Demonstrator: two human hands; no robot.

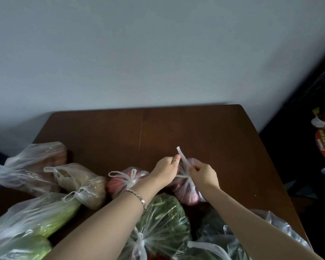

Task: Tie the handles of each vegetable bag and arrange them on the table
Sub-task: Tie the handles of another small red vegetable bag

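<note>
Right hand (203,175): fingers curled, pinching the white twisted plastic handle strip (183,156) low down. The strip's free end stands up past your knuckles and leans away from you, toward the left.

Left hand (165,169): clenched, thumb on top, closed on the bag's other handle (181,176). Only a short strand of it shows, running from under your palm to the crossing by your right fingers.

Between the two hands and just below them lies the clear plastic bag of pinkish-red vegetables (186,192), on the dark brown wooden tabletop (176,128). Its gathered neck points up into your hands. Its long axis runs from the hands back toward you.

Judgement: the knot looks crossed but not drawn tight. The pull it needs is sideways, hands going apart across the neck. Both hands sit equally close to the crossing, and your right holds the longer tail.

Outward:
- Against your left wrist, by the silver chain bracelet (137,197), is a knotted clear bag of red vegetables (128,182).
- Further left of that hand is a knotted bag of tan produce (83,182).
- Below your forearms, nearest you, is a tied bag of leafy greens (161,222).
</note>
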